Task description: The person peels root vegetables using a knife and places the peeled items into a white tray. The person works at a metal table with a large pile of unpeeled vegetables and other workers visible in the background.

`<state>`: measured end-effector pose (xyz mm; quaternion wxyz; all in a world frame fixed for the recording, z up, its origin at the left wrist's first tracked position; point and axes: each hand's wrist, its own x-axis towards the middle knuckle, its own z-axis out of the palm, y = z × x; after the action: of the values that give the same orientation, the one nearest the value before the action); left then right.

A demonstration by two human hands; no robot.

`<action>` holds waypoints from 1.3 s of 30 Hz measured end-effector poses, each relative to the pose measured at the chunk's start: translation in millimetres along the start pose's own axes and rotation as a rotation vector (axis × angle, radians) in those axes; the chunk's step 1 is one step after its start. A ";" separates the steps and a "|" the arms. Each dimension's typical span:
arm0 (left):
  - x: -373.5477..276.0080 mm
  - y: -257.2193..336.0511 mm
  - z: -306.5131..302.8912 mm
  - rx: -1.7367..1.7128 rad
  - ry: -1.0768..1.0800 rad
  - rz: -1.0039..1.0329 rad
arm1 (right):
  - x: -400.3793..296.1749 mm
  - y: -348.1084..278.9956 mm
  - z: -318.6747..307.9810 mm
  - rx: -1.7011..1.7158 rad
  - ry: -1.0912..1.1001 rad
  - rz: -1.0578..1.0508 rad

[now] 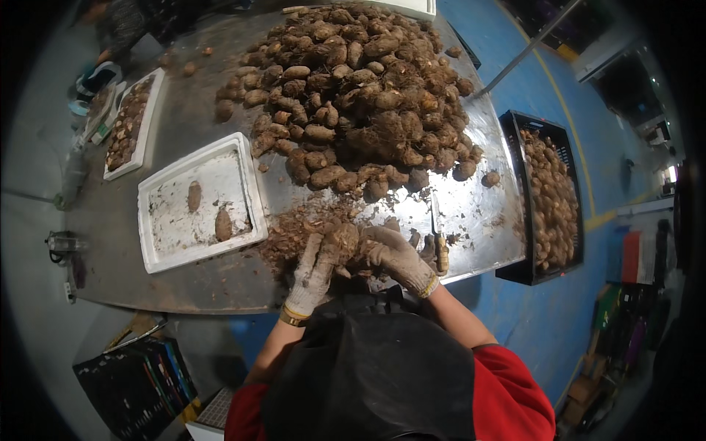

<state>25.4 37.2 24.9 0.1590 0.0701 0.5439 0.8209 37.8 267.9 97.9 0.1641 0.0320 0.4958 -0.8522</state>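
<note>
Both my hands wear dirty white knit gloves at the near edge of a metal table. My left hand [314,264] is closed around a large brown taro corm [342,240]. On the corm's right, my right hand [394,253] has its fingers bent near its side; whether it grips anything is hard to tell. Root scraps and peelings [292,229] lie around the hands. A knife with a wooden handle [442,254] rests right of my right hand, blade pointing away. Beyond the hands rises a big heap of hairy taro corms [353,99].
A white foam tray [144,220] with two corms stands left of my hands; a fuller foam tray [151,118] lies farther left. Right of the table is a black crate [527,193] of corms. A metal pole [524,49] rises at the right edge. Another person [129,27] is at the far left.
</note>
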 end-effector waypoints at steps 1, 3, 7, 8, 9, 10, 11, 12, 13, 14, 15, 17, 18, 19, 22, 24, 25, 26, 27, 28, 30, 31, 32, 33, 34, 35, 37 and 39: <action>2.4 22.7 11.6 -0.137 0.006 -0.040 | 0.5 1.5 -4.7 0.038 0.022 -0.043; 7.4 47.6 21.3 -0.134 -0.004 -0.212 | 1.1 4.7 -12.3 0.102 0.097 -0.098; 7.5 52.9 25.3 0.194 -0.055 -0.151 | 14.3 -12.8 -12.3 0.212 0.226 -0.033; 6.6 50.5 24.4 0.268 -0.075 -0.161 | 26.5 -10.2 -19.7 0.552 0.181 0.163; 7.7 57.8 26.4 0.429 -0.120 -0.148 | 34.5 -11.7 -17.8 0.887 0.123 0.369; 8.9 65.1 28.2 0.589 -0.165 -0.128 | 35.8 -6.7 -7.2 0.102 0.028 -0.062; 7.6 58.6 26.0 0.698 -0.159 -0.019 | 31.8 -7.6 0.3 -0.405 -0.061 -0.254; 4.3 46.5 21.0 0.808 -0.149 0.090 | 28.7 -14.1 13.5 -0.884 -0.055 -0.493; 2.5 40.4 19.2 0.915 -0.145 0.199 | 22.6 -30.2 27.3 -1.080 -0.032 -0.501; -0.4 37.9 16.4 0.971 -0.139 0.176 | 23.6 -21.4 32.8 -1.094 0.091 -0.566; -1.2 39.1 16.2 1.026 -0.137 0.155 | 23.8 -20.6 32.3 -1.086 0.119 -0.493; 5.9 68.1 32.8 0.897 -0.154 0.110 | 26.0 -18.8 30.3 -1.064 0.161 -0.349; 6.9 72.1 33.4 0.966 -0.194 0.089 | 30.3 4.6 2.9 -1.020 0.190 -0.306; 6.5 71.0 33.7 0.849 -0.179 0.080 | 34.7 27.6 -24.0 -0.974 0.218 -0.262; -1.1 66.6 32.7 0.452 -0.078 -0.054 | 21.3 22.2 -39.5 -0.750 0.302 -0.097; -0.1 67.4 28.9 0.456 -0.040 -0.110 | 25.0 17.4 -41.6 0.329 0.254 0.200; 0.6 62.8 27.1 0.624 -0.059 -0.043 | 26.0 13.0 -40.9 0.871 0.209 0.335; 1.2 58.5 25.3 0.793 -0.065 0.026 | 21.9 11.1 -35.3 0.592 0.175 0.222; -1.6 43.1 21.6 0.949 -0.059 0.114 | 15.7 3.6 -17.1 0.312 0.142 0.109; -0.7 40.4 21.8 0.954 -0.038 0.152 | 9.7 -3.2 2.9 0.033 0.105 0.003; 7.2 49.0 27.4 0.823 0.013 0.175 | 6.9 -9.2 17.7 -0.294 0.088 -0.158; 11.6 58.7 32.8 0.680 0.043 0.164 | 7.7 -10.7 19.8 -0.349 0.114 -0.212; 9.9 67.0 38.7 0.426 0.082 -0.034 | 8.5 -11.7 21.7 -0.405 0.141 -0.266; 8.0 63.5 40.5 0.306 0.122 -0.108 | 8.2 -12.5 25.3 -0.501 0.148 -0.308; 6.0 55.8 40.6 0.185 0.162 -0.181 | 7.2 -12.5 29.1 -0.596 0.154 -0.349; 5.0 48.8 38.4 0.063 0.202 -0.253 | 7.2 -12.6 31.4 -0.692 0.161 -0.390; 6.3 50.1 36.2 0.296 0.169 -0.263 | 10.8 -9.9 21.9 -0.574 0.193 -0.287; 3.2 57.7 35.7 0.590 0.110 -0.303 | 15.3 -9.6 12.5 -0.477 0.271 -0.203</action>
<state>22.1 48.8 91.8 0.2225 -0.0132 0.7700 0.5978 21.7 257.7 108.9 0.0129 0.0564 0.7002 -0.7116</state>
